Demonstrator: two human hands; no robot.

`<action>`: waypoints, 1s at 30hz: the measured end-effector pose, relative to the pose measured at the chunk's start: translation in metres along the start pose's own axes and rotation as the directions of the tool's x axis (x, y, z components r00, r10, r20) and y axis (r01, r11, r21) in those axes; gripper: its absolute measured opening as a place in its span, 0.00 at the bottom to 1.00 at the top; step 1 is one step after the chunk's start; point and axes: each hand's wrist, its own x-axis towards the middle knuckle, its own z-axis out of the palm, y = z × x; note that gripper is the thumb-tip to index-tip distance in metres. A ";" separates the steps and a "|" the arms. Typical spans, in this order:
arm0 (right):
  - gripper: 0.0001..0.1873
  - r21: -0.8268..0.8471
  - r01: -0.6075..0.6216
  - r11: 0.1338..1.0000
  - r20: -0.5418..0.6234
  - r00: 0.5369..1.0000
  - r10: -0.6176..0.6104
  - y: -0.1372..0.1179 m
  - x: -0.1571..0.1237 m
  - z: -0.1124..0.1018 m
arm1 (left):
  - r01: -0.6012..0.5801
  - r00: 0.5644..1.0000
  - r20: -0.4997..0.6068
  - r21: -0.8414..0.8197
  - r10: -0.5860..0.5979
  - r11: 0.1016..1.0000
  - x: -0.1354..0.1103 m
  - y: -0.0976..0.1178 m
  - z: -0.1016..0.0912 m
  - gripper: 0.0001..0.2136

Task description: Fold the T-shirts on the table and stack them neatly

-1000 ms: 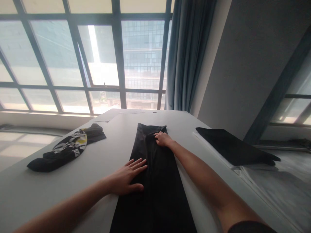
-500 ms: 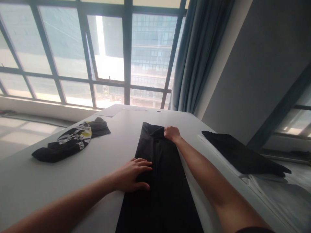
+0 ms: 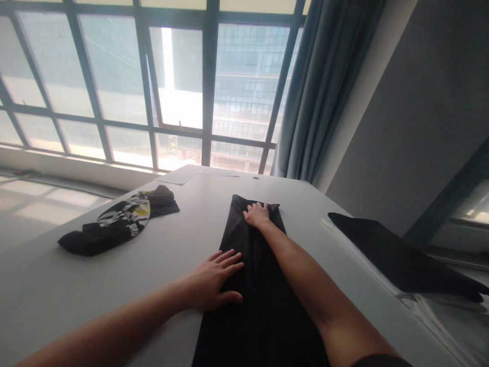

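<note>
Black fabric piece (image 3: 263, 321), lower centre of the frame, running up to mid-frame; lies lengthwise on the white surface (image 3: 160, 295), its near end cut off by the bottom border. Judged light and soft, limp rather than stiff, with a smooth face that may slide a little on the slick top; not fragile, but quick to crease. Long side edges look the steadiest place to grip; the far corners offer a second hold, being loose and slightly raised.

Left hand (image 3: 217, 283), just below centre: palm down on the left part of the cloth, fingers spread and thumb out, clamped on nothing. Forearm comes in from the lower left corner, low and slanting.

Right hand (image 3: 256, 214), farther up: laid palm down near the far end, fingers apart; whether the fingertips pinch any cloth, cannot tell. Arm nearly straight from the lower right, crossing over the fabric's right edge. Hands well apart.

Beyond the right hand: far hem (image 3: 254, 201) wrinkled, its right corner poking out sideways.
</note>
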 end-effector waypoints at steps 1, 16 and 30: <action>0.30 0.046 0.019 0.999 0.044 0.999 -0.021 -0.002 0.006 0.002 | 0.002 1.000 0.001 -0.004 -0.002 1.000 0.000 0.001 -0.001 0.38; 0.36 0.229 0.093 0.969 0.098 0.988 -0.118 0.014 -0.046 -0.001 | 0.028 0.999 0.023 0.097 -0.030 0.995 -0.002 -0.006 -0.002 0.36; 0.24 0.223 0.293 0.930 -0.181 0.950 -0.256 0.078 -0.118 0.002 | 0.007 0.970 -0.242 0.171 0.035 0.985 0.006 -0.023 -0.006 0.19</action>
